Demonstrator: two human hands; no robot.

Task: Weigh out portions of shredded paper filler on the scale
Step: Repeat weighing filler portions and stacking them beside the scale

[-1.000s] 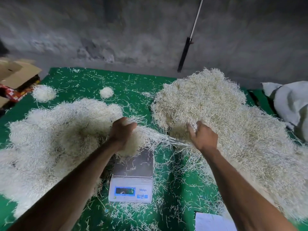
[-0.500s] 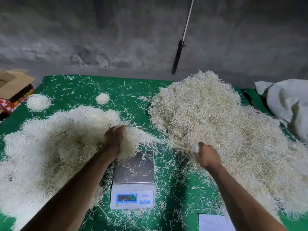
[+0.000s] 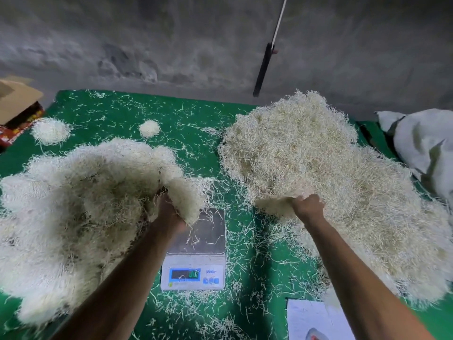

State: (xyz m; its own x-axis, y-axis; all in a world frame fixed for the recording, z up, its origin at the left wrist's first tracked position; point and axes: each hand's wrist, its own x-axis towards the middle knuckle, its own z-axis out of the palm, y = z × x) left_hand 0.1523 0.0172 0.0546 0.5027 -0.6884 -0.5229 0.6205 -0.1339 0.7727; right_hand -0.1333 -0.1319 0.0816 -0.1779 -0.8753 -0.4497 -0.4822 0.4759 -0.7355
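A white digital scale (image 3: pixel 196 262) with a steel pan sits on the green cloth between my arms; only a few paper strands lie on the pan. My left hand (image 3: pixel 169 212) is shut on a wad of shredded paper filler (image 3: pixel 183 200), held at the pan's far left corner beside the big left pile (image 3: pixel 73 204). My right hand (image 3: pixel 307 208) is shut on a handful at the near edge of the large right pile (image 3: pixel 318 173).
Two small paper portions (image 3: pixel 50 130) (image 3: pixel 149 128) lie at the back left. A cardboard box (image 3: pixel 17 99) sits off the left edge, a white sack (image 3: pixel 426 148) at the right, a paper sheet (image 3: pixel 316 320) near the front. Loose strands litter the green cloth (image 3: pixel 171 111).
The strand of filler stretched between my hands has parted. My left hand has drawn its wad toward the scale's corner; my right hand has moved right and gripped the right pile's edge.
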